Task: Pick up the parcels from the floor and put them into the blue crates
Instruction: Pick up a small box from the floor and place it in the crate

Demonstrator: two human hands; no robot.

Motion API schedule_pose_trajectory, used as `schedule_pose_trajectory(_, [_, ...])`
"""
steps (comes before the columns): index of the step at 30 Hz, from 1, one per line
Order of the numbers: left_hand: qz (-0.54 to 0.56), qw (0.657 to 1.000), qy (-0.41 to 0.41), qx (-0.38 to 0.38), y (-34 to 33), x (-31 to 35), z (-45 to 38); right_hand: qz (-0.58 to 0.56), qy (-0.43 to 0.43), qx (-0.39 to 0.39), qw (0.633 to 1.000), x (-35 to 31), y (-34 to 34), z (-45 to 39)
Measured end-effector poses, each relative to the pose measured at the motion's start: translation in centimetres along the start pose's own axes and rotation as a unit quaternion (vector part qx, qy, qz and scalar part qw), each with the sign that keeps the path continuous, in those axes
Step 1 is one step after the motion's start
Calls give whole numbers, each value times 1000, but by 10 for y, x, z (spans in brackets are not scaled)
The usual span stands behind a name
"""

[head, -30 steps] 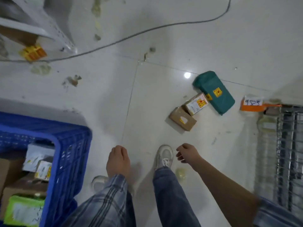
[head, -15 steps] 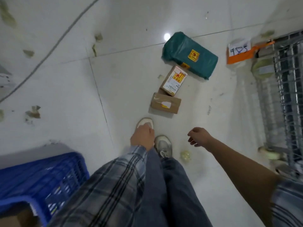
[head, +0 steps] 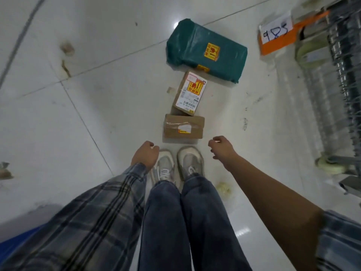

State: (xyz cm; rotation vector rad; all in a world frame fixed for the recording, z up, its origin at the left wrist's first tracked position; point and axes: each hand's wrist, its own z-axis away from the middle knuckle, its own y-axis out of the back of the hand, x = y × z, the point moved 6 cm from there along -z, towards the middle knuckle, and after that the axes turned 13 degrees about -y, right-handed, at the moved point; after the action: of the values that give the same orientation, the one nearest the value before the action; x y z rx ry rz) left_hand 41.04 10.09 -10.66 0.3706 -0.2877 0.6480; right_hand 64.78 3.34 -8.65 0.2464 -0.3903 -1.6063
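Three parcels lie in a row on the white tiled floor just ahead of my shoes. Nearest is a small brown taped box (head: 183, 127). Behind it leans a small brown box with a white and yellow label (head: 190, 92). Farthest lies a large teal wrapped parcel (head: 205, 50) with yellow stickers. My left hand (head: 145, 154) hangs to the left of the nearest box, fingers loosely curled, holding nothing. My right hand (head: 221, 146) hangs to its right, also loosely curled and empty. A blue crate corner (head: 17, 238) shows at the bottom left.
A wire roll cage (head: 343, 89) on wheels stands at the right, with an orange tag marked 985 (head: 277, 32) beside it. A grey cable (head: 17, 42) runs across the floor at the upper left. Bits of debris dot the tiles.
I have stepped closer to the parcels, which now lie right at my feet. The blue crate has slid almost out of view at the bottom left. Both hands have moved forward.
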Motion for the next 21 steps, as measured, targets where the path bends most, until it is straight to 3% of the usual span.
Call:
schedule_pose_trajectory(7, [5,998,-40,57,-30,20,-86,-36,-9,-29,999,-18,-17,-81])
schedule_pose_trajectory(11, [68,993,-67,75,-42,26,-112,-56,-3,-80,995,-31,-27,-99])
schedule_pose_trajectory(16, [194,972,-54,123,-46,32,-84,-128,-50,-135,981,-28,-31,-82])
schedule_pose_trajectory(21, [331,926,2,181,-34,28,-25,-179,-50,-115,976,-14,-19,-39])
